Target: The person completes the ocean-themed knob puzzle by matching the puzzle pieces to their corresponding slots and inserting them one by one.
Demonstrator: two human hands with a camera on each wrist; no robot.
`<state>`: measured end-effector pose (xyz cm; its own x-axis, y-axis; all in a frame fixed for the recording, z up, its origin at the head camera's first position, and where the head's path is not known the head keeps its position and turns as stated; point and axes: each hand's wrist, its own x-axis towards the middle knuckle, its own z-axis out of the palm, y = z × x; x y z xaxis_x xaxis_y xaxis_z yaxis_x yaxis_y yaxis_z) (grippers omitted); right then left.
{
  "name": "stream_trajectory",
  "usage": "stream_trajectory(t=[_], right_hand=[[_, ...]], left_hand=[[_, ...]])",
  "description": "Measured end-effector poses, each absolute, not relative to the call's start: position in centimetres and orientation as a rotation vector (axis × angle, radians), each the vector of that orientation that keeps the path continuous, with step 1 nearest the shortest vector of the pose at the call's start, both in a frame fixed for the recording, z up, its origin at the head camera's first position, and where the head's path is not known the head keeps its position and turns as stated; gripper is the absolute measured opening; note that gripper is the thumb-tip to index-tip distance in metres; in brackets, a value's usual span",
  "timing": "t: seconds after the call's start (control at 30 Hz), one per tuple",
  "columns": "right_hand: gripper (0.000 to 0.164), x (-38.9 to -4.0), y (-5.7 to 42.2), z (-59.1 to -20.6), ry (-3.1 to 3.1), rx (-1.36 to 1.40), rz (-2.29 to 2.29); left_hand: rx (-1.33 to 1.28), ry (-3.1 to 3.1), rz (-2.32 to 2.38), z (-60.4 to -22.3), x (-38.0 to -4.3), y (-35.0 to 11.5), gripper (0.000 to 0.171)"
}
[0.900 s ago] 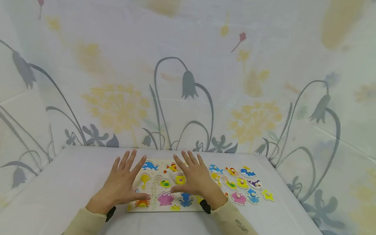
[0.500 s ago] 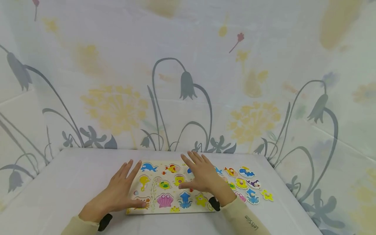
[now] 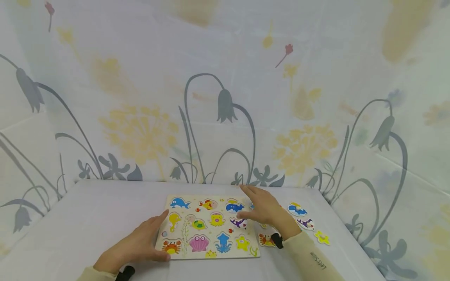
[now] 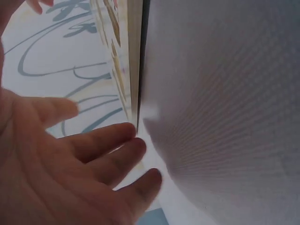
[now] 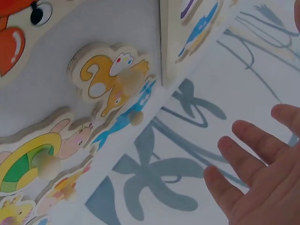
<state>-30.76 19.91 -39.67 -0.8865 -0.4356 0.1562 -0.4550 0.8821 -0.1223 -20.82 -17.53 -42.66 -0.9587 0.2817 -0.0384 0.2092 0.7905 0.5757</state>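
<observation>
The board (image 3: pixel 211 232) is laid flat on the counter (image 3: pixel 116 210), printed side up, and is flanked by two hands. By the left hand (image 3: pixel 138 242) its left edge is met: the thumb is placed at the near corner, the forefinger beside the edge farther up. That grip is spread apart, with nothing clamped; whether pressure is applied cannot be told. The right hand (image 3: pixel 265 208) is raised over the right side, its grip likewise apart and nothing held.

Beyond the right edge, loose knobbed pieces (image 3: pixel 298 212) are spread. The crab (image 3: pixel 267 240) is set just beside the board's near right corner, close to the right strap (image 3: pixel 277 240); the seahorse (image 5: pixel 96 77) and turtle (image 5: pixel 30 161) are seen best from the right wrist, and the star (image 3: pixel 322 237) lies farther out.

The step in hand is judged to be the steadying of the board. It would be done best with light pressure, given low on the edges by straight fingers and matched on both sides, so that the board is neither tipped nor turned askew. The right palm and strap should be lifted clear of the knobs, lest the crab be dragged.
</observation>
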Motion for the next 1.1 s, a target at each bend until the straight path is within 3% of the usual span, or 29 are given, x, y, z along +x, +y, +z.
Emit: stream_trajectory(t=[0.7,1.1], right_hand=[[0.074,-33.6,24.4,-40.6,-3.113,0.489,0.480],[0.042,-35.0,24.1,-41.7,-3.155,0.514,0.497]], left_hand=[[0.410,2.826,0.816,-42.8,-21.1,-17.5,0.105],[0.391,2.838,0.807,-43.1,-21.1,-17.8,0.103]])
